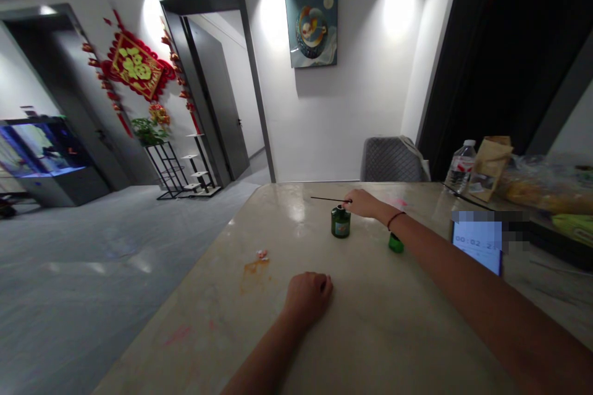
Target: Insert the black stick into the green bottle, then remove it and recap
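My right hand (361, 203) reaches far across the table and pinches one end of a thin black stick (327, 199). The stick lies nearly level and points left. Just below it stands a small dark green glass bottle (340, 226) with a pale label, upright, its mouth by my fingers. A second green glass piece (395, 244) is partly hidden behind my right forearm. Nearer to me, my left hand (308, 296) rests on the tabletop, its fingers curled into a loose fist with nothing seen in them.
The glossy beige table (361, 333) bears an orange stain (254, 266) with small crumbs at left. On the right are a phone (477, 241) showing a timer, a plastic water bottle (461, 166), a brown paper bag (490, 166) and bagged food (542, 185). A grey chair (391, 159) stands behind.
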